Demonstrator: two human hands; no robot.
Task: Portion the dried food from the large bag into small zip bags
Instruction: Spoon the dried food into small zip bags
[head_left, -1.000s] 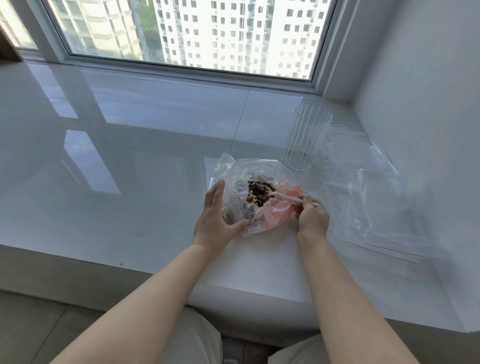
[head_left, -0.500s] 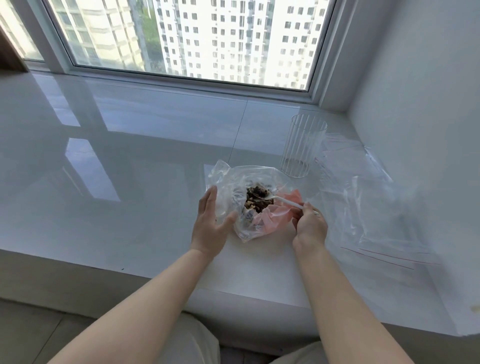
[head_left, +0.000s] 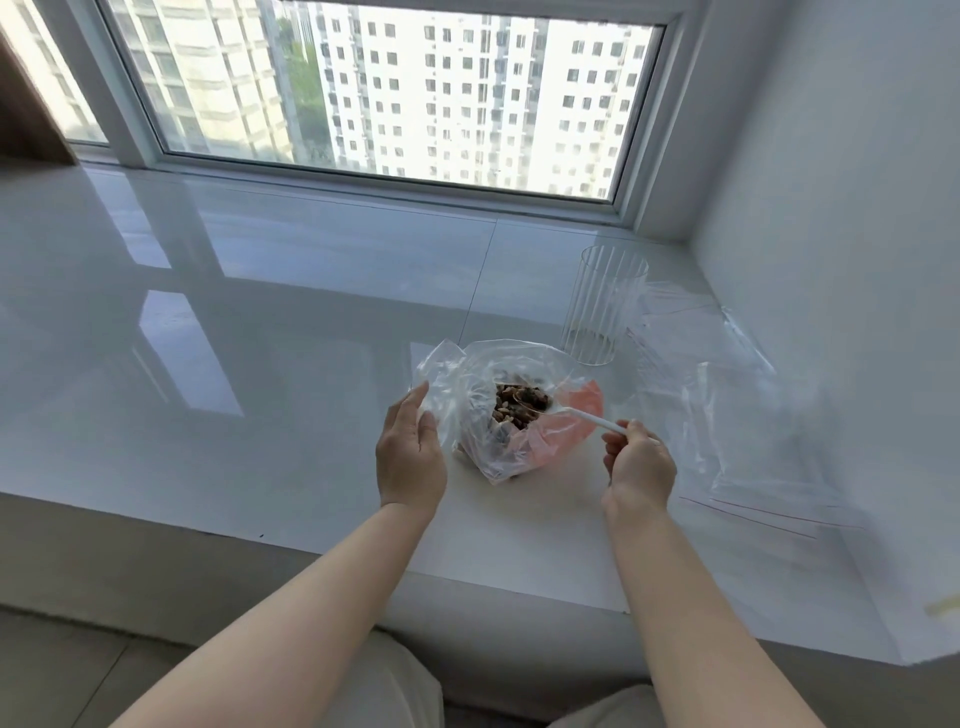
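Note:
A large clear bag (head_left: 488, 415) with a pink patch sits open on the white sill, with brown dried food (head_left: 519, 408) heaped inside. My left hand (head_left: 410, 452) holds the bag's left edge between thumb and fingers. My right hand (head_left: 639, 465) pinches the handle of a white plastic spoon (head_left: 582, 418), whose bowl lies in the food. Several clear small zip bags (head_left: 727, 405) with red seal lines lie flat to the right of the large bag.
A ribbed clear glass (head_left: 602, 306) stands behind the bags, near the right wall. The glossy white sill (head_left: 260, 364) stretches far to the left, below a window. Its front edge runs just under my wrists.
My left hand has loosened and slid up along the bag's left edge. My right hand has drawn back to the right with the spoon. The camera has tilted up slightly.

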